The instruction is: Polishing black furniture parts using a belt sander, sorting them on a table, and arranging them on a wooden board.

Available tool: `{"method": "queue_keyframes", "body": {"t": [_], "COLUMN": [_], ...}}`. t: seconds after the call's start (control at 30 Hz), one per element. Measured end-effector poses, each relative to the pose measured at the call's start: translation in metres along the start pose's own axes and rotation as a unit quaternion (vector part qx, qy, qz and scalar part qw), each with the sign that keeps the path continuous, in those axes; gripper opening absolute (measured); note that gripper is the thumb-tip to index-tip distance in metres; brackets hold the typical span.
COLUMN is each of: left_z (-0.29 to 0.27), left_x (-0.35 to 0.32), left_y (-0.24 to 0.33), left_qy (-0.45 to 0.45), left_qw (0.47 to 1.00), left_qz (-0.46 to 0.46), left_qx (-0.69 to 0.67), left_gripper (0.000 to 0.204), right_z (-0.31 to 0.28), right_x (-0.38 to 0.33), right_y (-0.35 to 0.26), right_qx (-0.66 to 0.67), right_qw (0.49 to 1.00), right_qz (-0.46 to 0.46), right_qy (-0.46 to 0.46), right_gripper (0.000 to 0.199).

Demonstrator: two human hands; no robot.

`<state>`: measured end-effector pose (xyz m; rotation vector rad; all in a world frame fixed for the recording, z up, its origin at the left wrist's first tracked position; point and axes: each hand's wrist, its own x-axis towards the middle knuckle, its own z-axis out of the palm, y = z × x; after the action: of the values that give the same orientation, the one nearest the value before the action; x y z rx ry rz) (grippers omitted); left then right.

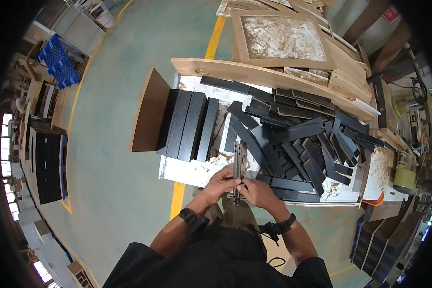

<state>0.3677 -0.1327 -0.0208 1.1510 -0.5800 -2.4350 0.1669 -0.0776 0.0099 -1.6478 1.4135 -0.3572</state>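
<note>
Upright in the picture, a slim grey metal rail [237,161] with dark hole-like spots is held at the near edge of the white-topped table [182,175]. My left hand [220,185] pinches its lower part from the left. Against its right side are the closed fingers of my right hand [260,193], the thumbs almost meeting. Just beyond the hands lies a jumbled heap of black boards [293,149], short and narrow. To the left, several wider black boards [185,125] stand side by side in a row.
A brown upright panel [150,113] closes the table's left end, and a long wooden board [273,84] runs along its far side. Behind that are stacked wooden offcuts and a framed panel [283,37]. A blue pallet [59,61] leans far left; a yellow-green machine part [404,173] sits right.
</note>
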Motion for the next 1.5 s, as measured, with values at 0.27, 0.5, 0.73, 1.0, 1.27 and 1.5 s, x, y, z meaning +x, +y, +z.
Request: {"method": "queue_keyframes", "body": {"t": [0.27,0.5,0.73,1.0,1.27,1.5], "left_z": [-0.011,-0.012,-0.008,-0.003,-0.03,-0.039], "left_x": [0.006,0.006,0.014,0.028,-0.016,-0.042], "left_y": [-0.015,-0.017,-0.016,-0.029,-0.049,-0.049], "left_qy": [0.104,0.077,0.062,0.077,0.069,0.087], "left_qw": [0.994,0.997,0.996,0.993,0.994,0.993], "left_qz": [-0.028,-0.024,-0.004,0.007,0.012,-0.008], "left_qx": [0.022,-0.005,-0.061,-0.09,0.086,0.081], "left_gripper": [0.026,0.021,0.02,0.024,0.026,0.034], "right_z": [-0.023,0.005,-0.002,0.021,0.017,0.019], "right_x": [0.068,0.076,0.028,0.004,0.145,0.167], "right_y": [0.04,0.054,0.027,0.003,0.012,0.019], "right_qx": [-0.34,-0.461,-0.17,-0.093,-0.158,-0.134], "right_qw": [0.91,0.864,0.967,0.995,0.955,0.957], "right_qz": [0.039,0.052,0.129,0.036,0.127,0.18], "right_qy": [0.236,0.197,0.138,0.025,0.215,0.185], "right_gripper": [0.04,0.02,0.024,0.023,0.038,0.072]}}
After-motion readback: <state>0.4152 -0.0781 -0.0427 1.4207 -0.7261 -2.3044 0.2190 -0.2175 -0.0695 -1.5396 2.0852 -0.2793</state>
